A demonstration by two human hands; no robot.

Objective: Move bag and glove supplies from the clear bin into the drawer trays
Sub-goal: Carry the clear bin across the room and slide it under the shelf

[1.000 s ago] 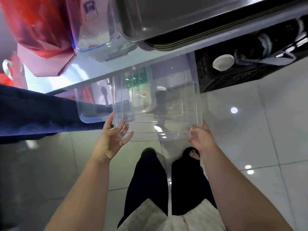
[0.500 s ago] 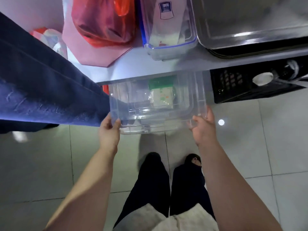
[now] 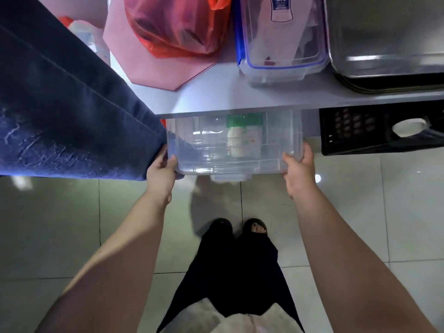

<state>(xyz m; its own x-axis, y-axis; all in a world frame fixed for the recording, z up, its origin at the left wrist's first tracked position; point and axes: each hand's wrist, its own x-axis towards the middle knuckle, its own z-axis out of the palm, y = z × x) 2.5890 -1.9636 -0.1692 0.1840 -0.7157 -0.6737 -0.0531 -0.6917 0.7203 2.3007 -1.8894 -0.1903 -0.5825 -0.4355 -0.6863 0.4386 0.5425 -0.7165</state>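
The clear bin (image 3: 234, 150), gripped at its near corners by the left hand (image 3: 161, 174) and right hand (image 3: 298, 175), is shown pushed further beneath the white tabletop (image 3: 240, 97) than a second earlier (apparently being stowed), a green-topped packet (image 3: 243, 134) remaining inside; no label is legible.

White shelf (image 3: 216, 97): red bag (image 3: 177, 27), lidded container (image 3: 283, 39), steel tray (image 3: 389, 39).

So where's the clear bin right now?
In the head view, the clear bin sits centre frame, partly under the counter edge, held by the left hand and right hand, with a black crate to its right.
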